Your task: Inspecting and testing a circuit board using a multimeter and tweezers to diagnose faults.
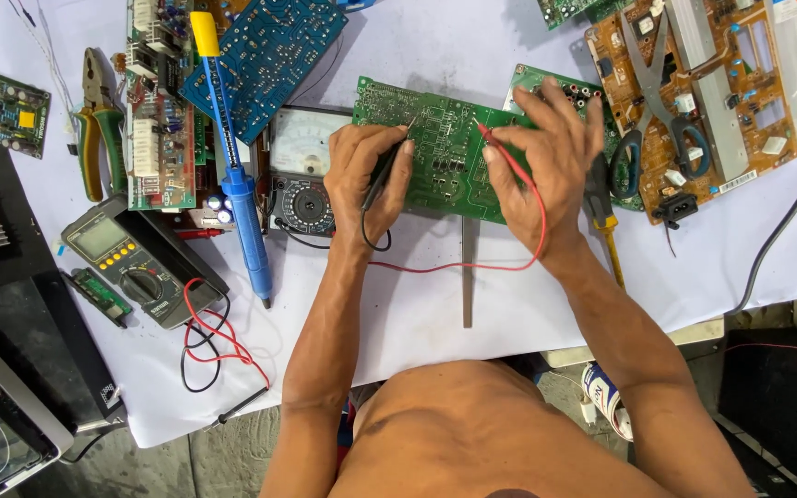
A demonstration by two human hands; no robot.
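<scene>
A green circuit board (435,157) lies solder side up on the white table cover. My left hand (366,175) grips a black test probe (387,166) whose tip touches the board near its upper left. My right hand (546,152) pinches a red test probe (491,136) against the board's middle, its red lead (472,266) looping back under my wrist. An analog meter (304,175) sits just left of my left hand, partly under the board.
A blue desoldering pump (237,175) with a yellow cap, a blue board (269,55), green-handled pliers (99,129) and a digital multimeter (131,263) lie at left. Scissors (657,101) rest on a brown board (740,101) at right. A yellow-handled screwdriver (609,240) lies by my right wrist.
</scene>
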